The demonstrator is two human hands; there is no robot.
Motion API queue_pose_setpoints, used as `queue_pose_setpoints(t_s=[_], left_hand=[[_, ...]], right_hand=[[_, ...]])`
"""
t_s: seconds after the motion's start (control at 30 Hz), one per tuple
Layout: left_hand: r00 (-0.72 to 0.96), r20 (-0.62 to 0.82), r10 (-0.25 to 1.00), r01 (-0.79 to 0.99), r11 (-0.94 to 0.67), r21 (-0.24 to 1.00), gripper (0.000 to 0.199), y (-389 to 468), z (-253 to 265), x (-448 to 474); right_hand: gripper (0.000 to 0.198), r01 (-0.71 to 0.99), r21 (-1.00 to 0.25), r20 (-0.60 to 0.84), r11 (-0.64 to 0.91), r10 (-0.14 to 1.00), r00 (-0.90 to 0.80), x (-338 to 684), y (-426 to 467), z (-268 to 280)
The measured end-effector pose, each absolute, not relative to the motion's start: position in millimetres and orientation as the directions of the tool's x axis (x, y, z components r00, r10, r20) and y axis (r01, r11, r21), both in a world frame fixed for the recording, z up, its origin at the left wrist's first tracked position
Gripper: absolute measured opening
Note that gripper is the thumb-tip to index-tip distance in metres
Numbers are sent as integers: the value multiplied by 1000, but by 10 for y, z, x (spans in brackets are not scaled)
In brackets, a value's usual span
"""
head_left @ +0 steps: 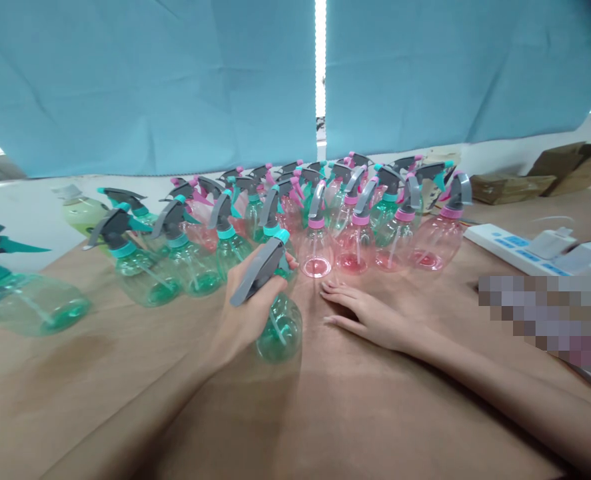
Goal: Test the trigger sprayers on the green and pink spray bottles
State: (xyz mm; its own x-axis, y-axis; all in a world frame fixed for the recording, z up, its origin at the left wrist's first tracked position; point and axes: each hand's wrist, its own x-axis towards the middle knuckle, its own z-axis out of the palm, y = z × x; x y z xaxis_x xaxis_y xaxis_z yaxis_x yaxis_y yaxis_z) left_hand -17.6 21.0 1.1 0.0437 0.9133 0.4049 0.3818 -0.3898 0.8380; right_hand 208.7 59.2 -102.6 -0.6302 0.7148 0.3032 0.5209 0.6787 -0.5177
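My left hand [248,310] is closed around the neck of a green spray bottle [278,330] with a grey trigger head and turquoise collar. This bottle is slightly tilted, and I cannot tell whether its base touches the table. On the tabletop to the right, my right hand [362,313] lies palm down, holding nothing, its fingers stretched towards the held bottle. Just beyond those fingers stands a clear pink spray bottle [316,250]. Another pink spray bottle [354,247] is beside it. Left of my left hand, a row of green spray bottles [200,267] stands on the table.
Many more green and pink spray bottles crowd the back of the brown table [375,413]. At far left is another green bottle [35,303]. A white power strip [500,243] with plugs lies at right, near cardboard boxes [510,187]. A blue curtain [175,87] hangs behind.
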Motion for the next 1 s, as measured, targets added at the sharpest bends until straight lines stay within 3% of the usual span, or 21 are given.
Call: queue_pose_setpoints(t_s=[0.6,1.0], left_hand=[[32,376,926,395,-357,846,8,224,34,-201],[81,401,912,346,-404,847,34,247,75,-195]], right_hand=[[55,507,-528,303,681,709,-636,2096,599,-1021],[56,516,-523,295,678,712,-637,2093,606,-1017]])
